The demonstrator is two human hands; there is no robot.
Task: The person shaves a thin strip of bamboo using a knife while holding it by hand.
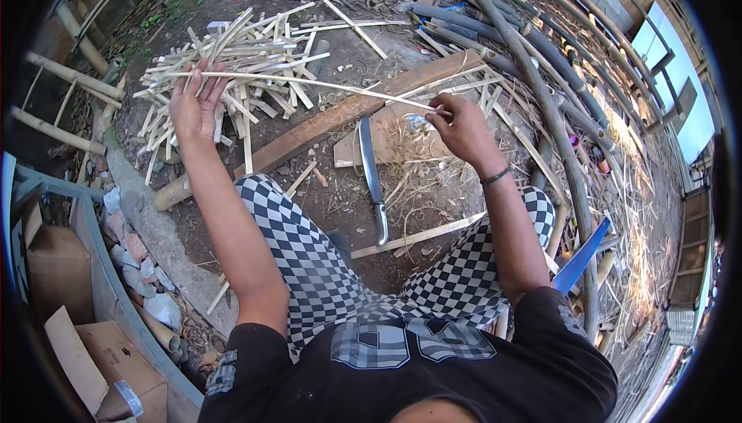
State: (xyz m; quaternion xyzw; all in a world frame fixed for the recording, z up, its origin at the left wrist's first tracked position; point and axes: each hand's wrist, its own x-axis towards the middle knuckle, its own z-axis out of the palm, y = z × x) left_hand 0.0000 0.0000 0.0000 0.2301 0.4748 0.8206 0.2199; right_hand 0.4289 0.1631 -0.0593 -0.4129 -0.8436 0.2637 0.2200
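A thin bamboo strip [309,83] is held between the two hands. One end is pinched by the fingers of the right hand [462,127], which are closed tight on it. The other end is kept by the left hand [195,106], whose fingers are curled loosely round it, with the palm turned up. The strip is stretched almost flat from one grip to the other and is bent a little in the middle.

Just past the left hand, a pile of sticks [247,63] is spread on the dirt. Under the strip, between the grips, a long brown plank [340,117] is laid at a slant. Below the right hand, close to it, a big knife [372,179] is set down on a flat board [402,133], with its handle pointed toward the knees. Dry shavings [425,179] are scattered beside the knife. Beyond the right hand, long dark poles [541,75] are stacked. Well away from the left grip, boxes [58,268] can be seen.
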